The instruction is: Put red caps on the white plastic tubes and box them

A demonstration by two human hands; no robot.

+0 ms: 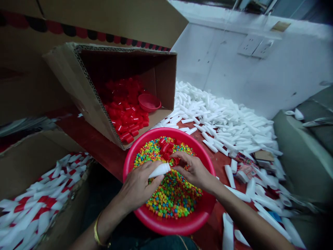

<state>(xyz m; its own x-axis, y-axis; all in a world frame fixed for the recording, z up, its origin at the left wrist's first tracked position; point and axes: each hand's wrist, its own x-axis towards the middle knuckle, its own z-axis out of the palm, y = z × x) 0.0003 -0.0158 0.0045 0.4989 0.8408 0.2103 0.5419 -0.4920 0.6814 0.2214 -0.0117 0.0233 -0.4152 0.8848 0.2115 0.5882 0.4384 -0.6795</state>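
Observation:
My left hand [139, 185] is closed round a small white plastic tube [159, 170], its open end pointing right. My right hand [194, 170] pinches a red cap [175, 160] at the tube's mouth. Both hands hover over a red basin [166, 222] filled with small multicoloured candies [171, 198]. Several loose red caps [165, 146] lie on the candies at the basin's far side.
A tipped cardboard box [85, 86] behind the basin holds many red caps [125, 111] and a small red bowl [149, 102]. A heap of empty white tubes [229, 121] spreads to the right. A box at left holds capped tubes [39, 198]. A white wall stands behind.

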